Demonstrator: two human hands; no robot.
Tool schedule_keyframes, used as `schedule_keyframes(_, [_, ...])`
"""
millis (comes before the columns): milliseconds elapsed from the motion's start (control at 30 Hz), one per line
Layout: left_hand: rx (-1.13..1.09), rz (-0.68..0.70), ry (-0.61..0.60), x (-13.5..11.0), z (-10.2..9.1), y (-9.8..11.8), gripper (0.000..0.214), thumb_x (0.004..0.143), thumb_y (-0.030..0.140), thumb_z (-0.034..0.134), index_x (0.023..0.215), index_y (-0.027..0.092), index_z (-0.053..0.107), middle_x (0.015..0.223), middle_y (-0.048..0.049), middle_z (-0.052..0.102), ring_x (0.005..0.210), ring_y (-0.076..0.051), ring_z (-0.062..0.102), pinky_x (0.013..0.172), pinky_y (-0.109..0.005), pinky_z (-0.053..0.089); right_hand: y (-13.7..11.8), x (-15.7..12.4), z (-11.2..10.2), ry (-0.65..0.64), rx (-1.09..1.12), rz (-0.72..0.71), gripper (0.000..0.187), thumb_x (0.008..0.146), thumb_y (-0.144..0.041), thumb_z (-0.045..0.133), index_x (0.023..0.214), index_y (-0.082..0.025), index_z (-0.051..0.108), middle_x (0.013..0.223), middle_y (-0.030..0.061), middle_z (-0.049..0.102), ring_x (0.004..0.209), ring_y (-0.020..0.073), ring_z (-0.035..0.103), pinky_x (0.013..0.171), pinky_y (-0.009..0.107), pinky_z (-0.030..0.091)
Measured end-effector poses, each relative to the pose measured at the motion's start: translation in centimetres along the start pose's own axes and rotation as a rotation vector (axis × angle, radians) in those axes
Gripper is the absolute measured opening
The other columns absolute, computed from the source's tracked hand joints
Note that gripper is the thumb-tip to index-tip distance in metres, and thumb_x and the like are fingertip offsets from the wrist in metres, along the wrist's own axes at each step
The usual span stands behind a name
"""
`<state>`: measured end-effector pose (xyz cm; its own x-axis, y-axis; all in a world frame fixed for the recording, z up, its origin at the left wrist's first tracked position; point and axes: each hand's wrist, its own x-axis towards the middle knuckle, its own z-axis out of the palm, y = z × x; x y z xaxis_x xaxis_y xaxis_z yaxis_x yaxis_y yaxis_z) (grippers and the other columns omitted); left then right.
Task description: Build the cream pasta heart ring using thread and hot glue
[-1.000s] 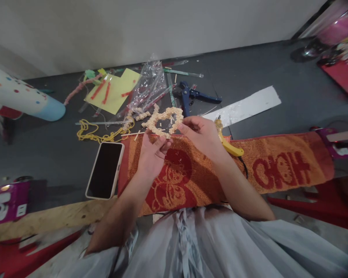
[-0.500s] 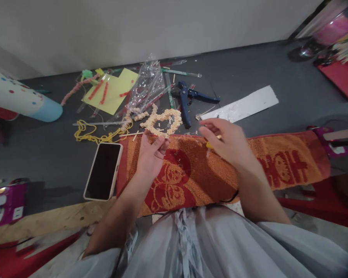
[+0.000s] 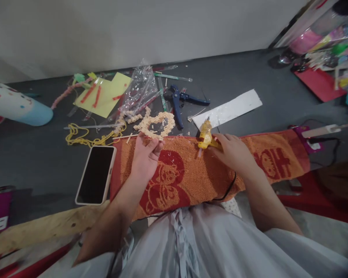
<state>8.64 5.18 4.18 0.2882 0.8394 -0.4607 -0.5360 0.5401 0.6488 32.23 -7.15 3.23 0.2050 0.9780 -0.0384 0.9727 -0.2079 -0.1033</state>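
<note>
The left hand (image 3: 145, 158) holds a pale heart-shaped ring (image 3: 170, 122) at its lower edge, the thumb and fingers clamped on it. The ring is just beyond the far edge of an orange and red towel (image 3: 197, 181), and a stubby arm of the same bumpy material sticks out from its upper left side. The right hand (image 3: 234, 154) has its fingers around the handle of a yellow glue gun (image 3: 205, 133), though part of that grip is hidden under the hand. The gun's dark nozzle points away from the person, and a clear glue stick (image 3: 200, 152) shows at its rear end. Whether the gun is lifted off the towel cannot be told. The ring and the gun are well apart.

The towel lies along the near side of a dark desk (image 3: 234, 73). A phone (image 3: 96, 175) with a dark screen lies at the towel's left end, near a tangle of yellow string (image 3: 75, 137). Beyond the ring are a crumpled clear plastic bag (image 3: 142, 85) and a blue hand cutter (image 3: 176, 106). A white strip (image 3: 237, 109) lies behind the glue gun, while yellow paper (image 3: 106, 96) with orange strips (image 3: 97, 96) on it lies farther left.
</note>
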Motion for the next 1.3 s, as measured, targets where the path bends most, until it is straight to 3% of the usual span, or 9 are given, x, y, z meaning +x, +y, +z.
schedule_keyframes(133, [0.004, 0.0, -0.002, 0.0, 0.0, 0.1, 0.052, 0.063, 0.006, 0.082, 0.1, 0.024, 0.05, 0.076, 0.009, 0.068, 0.064, -0.005, 0.07, 0.063, -0.011, 0.054, 0.8, 0.2, 0.5, 0.02, 0.205, 0.028, 0.037, 0.096, -0.036, 0.043, 0.119, -0.011, 0.056, 0.102, 0.0183, 0.066, 0.096, 0.0318, 0.061, 0.087, 0.044, 0.046])
schedule_keyframes(267, [0.0, -0.011, 0.012, 0.0, 0.1, 0.2, 0.05, 0.064, 0.005, 0.082, 0.099, 0.023, 0.05, 0.075, 0.0083, 0.068, 0.063, -0.005, 0.07, 0.061, -0.01, 0.054, 1.6, -0.4, 0.8, 0.155, 0.707, 0.189, 0.032, 0.097, -0.047, 0.04, 0.096, -0.021, 0.058, 0.086, 0.0071, 0.064, 0.078, 0.0213, 0.059, 0.073, 0.035, 0.049])
schedule_keyframes(367, [-0.031, -0.025, 0.038, -0.1, 0.1, 0.3, 0.048, 0.066, 0.004, 0.08, 0.099, 0.023, 0.05, 0.072, 0.0087, 0.067, 0.063, -0.005, 0.07, 0.061, -0.009, 0.054, 1.1, -0.9, 0.7, 0.247, 1.146, 0.304, 0.032, 0.091, -0.053, 0.049, 0.078, -0.024, 0.055, 0.066, -0.0007, 0.056, 0.06, 0.0154, 0.053, 0.06, 0.03, 0.046])
schedule_keyframes(433, [-0.053, -0.044, 0.058, -0.2, 0.2, 0.4, 0.044, 0.069, 0.002, 0.077, 0.098, 0.023, 0.05, 0.07, 0.0086, 0.066, 0.064, -0.006, 0.07, 0.061, -0.009, 0.054, 0.1, -1.1, 0.5, 0.236, 1.319, 0.278, 0.035, 0.084, -0.055, 0.06, 0.071, -0.024, 0.055, 0.06, -0.0016, 0.055, 0.056, 0.0147, 0.052, 0.058, 0.03, 0.045])
schedule_keyframes(567, [-0.076, -0.074, 0.091, -0.2, 0.2, 0.5, 0.036, 0.075, 0.001, 0.07, 0.095, 0.022, 0.051, 0.071, 0.0071, 0.066, 0.065, -0.005, 0.069, 0.063, -0.009, 0.054, -3.1, -1.8, 0.2, 0.141, 1.293, 0.178, 0.046, 0.077, -0.061, 0.068, 0.058, -0.021, 0.055, 0.056, 0.0001, 0.054, 0.052, 0.0136, 0.051, 0.052, 0.029, 0.043])
schedule_keyframes(733, [-0.094, -0.128, 0.117, -0.4, 0.3, 0.9, 0.03, 0.08, 0.002, 0.066, 0.098, 0.023, 0.055, 0.07, 0.0064, 0.063, 0.068, -0.005, 0.069, 0.063, -0.008, 0.052, -6.3, -2.3, 0.7, 0.029, 1.291, 0.074, 0.047, 0.08, -0.066, 0.061, 0.067, -0.021, 0.062, 0.057, 0.0012, 0.057, 0.051, 0.0149, 0.052, 0.052, 0.03, 0.046])
schedule_keyframes(1033, [-0.135, -0.189, 0.136, -0.8, 0.8, 1.2, 0.023, 0.084, 0.002, 0.06, 0.094, 0.022, 0.054, 0.069, 0.0045, 0.063, 0.063, -0.005, 0.066, 0.057, -0.008, 0.05, -7.3, -1.8, 0.9, 0.077, 1.104, -0.048, 0.041, 0.087, -0.06, 0.054, 0.077, -0.023, 0.067, 0.074, 0.0059, 0.069, 0.064, 0.0199, 0.063, 0.065, 0.034, 0.052])
schedule_keyframes(1300, [-0.146, -0.194, 0.124, -0.9, 0.6, 1.1, 0.024, 0.082, 0.002, 0.063, 0.091, 0.023, 0.054, 0.067, 0.0059, 0.061, 0.061, -0.004, 0.064, 0.057, -0.009, 0.05, -7.4, -1.6, 0.7, 0.087, 1.041, -0.086, 0.039, 0.089, -0.058, 0.052, 0.075, -0.024, 0.063, 0.065, 0.0041, 0.063, 0.061, 0.0202, 0.061, 0.061, 0.033, 0.051])
